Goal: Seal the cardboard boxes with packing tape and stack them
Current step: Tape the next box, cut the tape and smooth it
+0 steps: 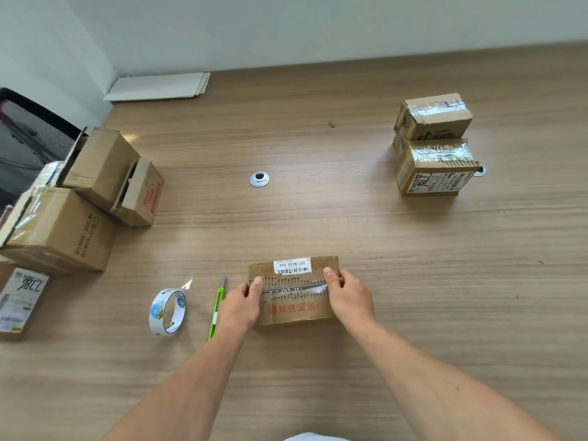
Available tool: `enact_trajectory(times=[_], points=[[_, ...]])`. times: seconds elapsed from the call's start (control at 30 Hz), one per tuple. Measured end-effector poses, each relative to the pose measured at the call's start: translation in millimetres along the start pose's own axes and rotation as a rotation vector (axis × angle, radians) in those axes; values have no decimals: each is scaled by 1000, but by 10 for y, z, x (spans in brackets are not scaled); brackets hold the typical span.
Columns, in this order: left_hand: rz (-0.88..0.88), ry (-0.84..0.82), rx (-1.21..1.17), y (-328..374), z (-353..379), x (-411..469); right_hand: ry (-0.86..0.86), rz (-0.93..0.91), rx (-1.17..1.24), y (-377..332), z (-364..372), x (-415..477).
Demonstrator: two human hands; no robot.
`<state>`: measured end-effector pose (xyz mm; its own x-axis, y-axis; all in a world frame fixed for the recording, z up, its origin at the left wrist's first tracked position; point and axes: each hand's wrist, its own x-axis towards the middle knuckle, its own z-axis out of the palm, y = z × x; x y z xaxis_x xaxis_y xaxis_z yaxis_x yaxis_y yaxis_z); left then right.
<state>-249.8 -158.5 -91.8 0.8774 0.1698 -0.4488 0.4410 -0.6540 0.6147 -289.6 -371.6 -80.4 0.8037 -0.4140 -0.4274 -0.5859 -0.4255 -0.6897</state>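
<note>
As both hands close in on it, I've got the small cardboard box (296, 310) dead centre on the near part of the wooden table (413, 281). The left hand (243, 302) grips the left end, thumb up on the top face. The right hand (348, 296) grips the right end the same way, thumb pressed near the top edge. Between the thumbs a glossy strip of clear tape (292, 290) runs along the seam, and a white label (292, 265) sits on the far flap.

Just left of the left hand lies the green utility knife (216, 308), and beyond it the tape roll (168, 311) stands on edge with a loose end sticking up.

Far right, I see two taped boxes (434, 144) close together, one higher and behind; whether it's stacked, I can't tell. Along the left edge, a cluster of open boxes (105, 173) with their flaps up. A round cable grommet (260, 179) sits mid-table, well apart from everything.
</note>
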Motion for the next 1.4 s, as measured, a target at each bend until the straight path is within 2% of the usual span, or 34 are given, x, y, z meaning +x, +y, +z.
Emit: enact_trajectory(times=[0.2,0.5,0.9,1.07,1.17,1.33,1.4], points=[[-63,-26,-6,100,113,-136,-20,93,-95,-72,251,-104],[90,26,134,-38,44,-47,23,-1,-11,15,128,-25],[22,-164,-175,-334,-57,171,-47,-33,0,92,-57,28],[-27,-224,-331,-197,-125,14,-90,-26,35,122,-88,55],[-47,-235,-361,-196,-149,-10,-90,-17,99,138,-108,35],[-8,-142,-309,-195,-182,-25,-69,112,391,227,-109,73],[1,-133,-342,-243,-184,-9,-146,159,506,168,-167,58]])
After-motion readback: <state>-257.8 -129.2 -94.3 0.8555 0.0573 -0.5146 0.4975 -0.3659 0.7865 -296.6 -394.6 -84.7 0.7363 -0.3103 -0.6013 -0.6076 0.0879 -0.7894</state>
